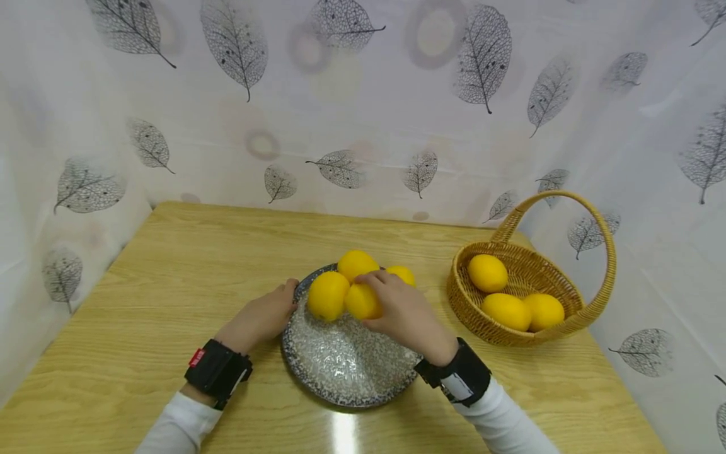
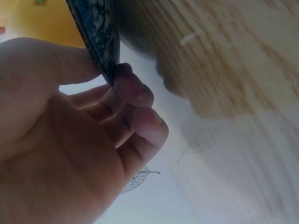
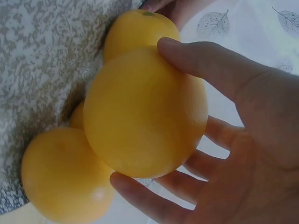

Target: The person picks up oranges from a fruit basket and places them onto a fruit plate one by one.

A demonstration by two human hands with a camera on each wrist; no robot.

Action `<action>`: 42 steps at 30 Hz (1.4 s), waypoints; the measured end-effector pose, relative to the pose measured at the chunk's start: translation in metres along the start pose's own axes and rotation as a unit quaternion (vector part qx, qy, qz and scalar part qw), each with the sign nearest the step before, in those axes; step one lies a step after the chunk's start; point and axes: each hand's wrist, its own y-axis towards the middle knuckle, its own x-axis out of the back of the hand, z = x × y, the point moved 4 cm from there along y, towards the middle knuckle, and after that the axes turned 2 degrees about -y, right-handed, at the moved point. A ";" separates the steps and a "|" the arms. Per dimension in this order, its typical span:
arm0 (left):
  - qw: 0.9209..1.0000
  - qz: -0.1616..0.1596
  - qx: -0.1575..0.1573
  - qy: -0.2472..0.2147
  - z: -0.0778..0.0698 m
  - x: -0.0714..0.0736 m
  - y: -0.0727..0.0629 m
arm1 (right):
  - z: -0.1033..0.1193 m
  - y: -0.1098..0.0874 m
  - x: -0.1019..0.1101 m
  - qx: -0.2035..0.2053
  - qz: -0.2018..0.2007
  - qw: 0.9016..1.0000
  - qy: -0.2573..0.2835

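A speckled grey plate [image 1: 351, 372] with a dark rim lies on the table. My left hand [image 1: 269, 315] grips the plate's left rim; in the left wrist view its thumb and curled fingers pinch the edge. Over the plate's far half, my right hand [image 1: 408, 312] holds a yellow orange [image 1: 361, 302] between thumb and fingers. Around it on the plate are an orange [image 1: 328, 296] to its left, another orange [image 1: 356, 263] behind, and a partly hidden orange [image 1: 401, 273] at the right. Whether the held orange touches the plate, I cannot tell.
A wicker basket [image 1: 459, 296] with a tall arched handle [image 1: 607, 252] stands at the table's right side, with an orange [image 1: 488, 273] and two more inside. The wooden table [image 1: 187, 265] meets a leaf-patterned curtain [image 1: 351, 113] at the back and sides.
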 end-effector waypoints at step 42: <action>1.000 -0.007 -0.013 -0.008 -0.001 0.000 0.000 | 0.006 -0.001 -0.026 0.074 -0.035 0.995 -0.059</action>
